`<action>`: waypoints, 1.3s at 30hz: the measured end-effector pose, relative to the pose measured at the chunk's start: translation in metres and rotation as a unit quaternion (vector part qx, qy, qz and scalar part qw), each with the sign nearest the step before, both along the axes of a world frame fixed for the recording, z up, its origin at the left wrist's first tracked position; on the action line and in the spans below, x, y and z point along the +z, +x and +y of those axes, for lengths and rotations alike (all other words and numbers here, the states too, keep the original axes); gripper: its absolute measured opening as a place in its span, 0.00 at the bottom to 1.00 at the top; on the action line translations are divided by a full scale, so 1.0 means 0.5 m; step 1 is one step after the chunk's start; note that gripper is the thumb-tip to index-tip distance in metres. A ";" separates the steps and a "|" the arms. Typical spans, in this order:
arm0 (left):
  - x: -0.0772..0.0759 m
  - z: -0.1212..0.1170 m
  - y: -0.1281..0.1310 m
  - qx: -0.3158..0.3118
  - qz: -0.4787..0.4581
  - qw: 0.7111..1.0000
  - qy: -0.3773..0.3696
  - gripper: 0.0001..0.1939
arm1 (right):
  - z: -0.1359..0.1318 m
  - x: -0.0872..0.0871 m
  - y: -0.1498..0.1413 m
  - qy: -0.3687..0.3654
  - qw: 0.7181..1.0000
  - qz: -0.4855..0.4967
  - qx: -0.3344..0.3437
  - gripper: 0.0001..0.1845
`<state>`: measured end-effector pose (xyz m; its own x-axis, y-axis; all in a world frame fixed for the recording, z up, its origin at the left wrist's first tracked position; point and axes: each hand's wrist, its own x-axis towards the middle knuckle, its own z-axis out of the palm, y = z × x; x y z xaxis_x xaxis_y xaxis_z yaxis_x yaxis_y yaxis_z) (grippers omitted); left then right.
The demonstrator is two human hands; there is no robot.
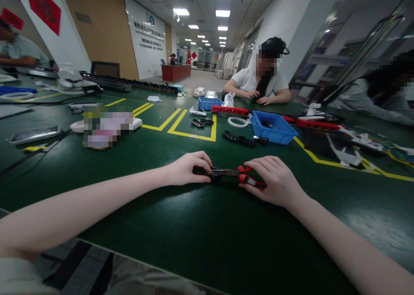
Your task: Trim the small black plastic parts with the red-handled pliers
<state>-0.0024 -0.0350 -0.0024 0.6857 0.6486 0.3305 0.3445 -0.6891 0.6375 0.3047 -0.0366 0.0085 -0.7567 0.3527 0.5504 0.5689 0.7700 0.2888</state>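
Centrally, a small black part (201,171), one, lying at nine o'clock from the pivot of the pliers (dial centred on that pivot, twelve pointing away from the worker). Long axis of part and tool: close to one line, nine to three, just above the green table (194,226).

Left hand (189,169), one: closed, fingertips and thumb pinching the part; the nearer of the two hands to it.

Right hand (274,178), one: curled round the red-and-black handles of the pliers (229,173), one pair, from three o'clock. The tool's nose points at nine and reaches the part beside the left fingertips; whether it bites, I cannot tell from where I stand.

Blue bins, two: a larger one (273,129) at one o'clock, with something dark inside, and a smaller one (210,103) farther off, just short of twelve.

White ring (237,122), one: near twelve, beside the larger bin.

Loose black pieces, two clusters: one (239,138) short of the ring, another (202,122) at eleven, within a yellow outline (214,129). Pieces overlap; exact number unclear.

Co-worker (270,77), one, across the table towards one o'clock.
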 end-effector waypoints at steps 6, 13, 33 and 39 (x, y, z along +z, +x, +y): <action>0.005 -0.001 0.000 0.003 -0.001 1.000 -0.022 0.05 | 0.001 -0.002 -0.003 -0.030 0.999 -0.013 0.000 0.20; -0.002 0.005 -0.003 0.000 -0.006 1.000 -0.028 0.05 | -0.006 0.001 -0.004 -0.102 0.995 0.006 0.001 0.19; -0.004 0.007 -0.005 0.006 -0.005 0.999 -0.050 0.08 | -0.011 0.013 0.001 -0.082 0.996 -0.014 -0.007 0.18; 0.024 -0.012 0.006 0.046 -0.088 0.993 0.058 0.06 | -0.016 0.015 -0.010 -0.069 0.997 -0.020 0.008 0.18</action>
<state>0.0006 -0.0412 0.0097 0.5501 0.6561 0.5166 0.2998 -0.7325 0.6112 0.2998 -0.0444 0.0160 -0.7832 0.4102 0.4673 0.5464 0.8127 0.2023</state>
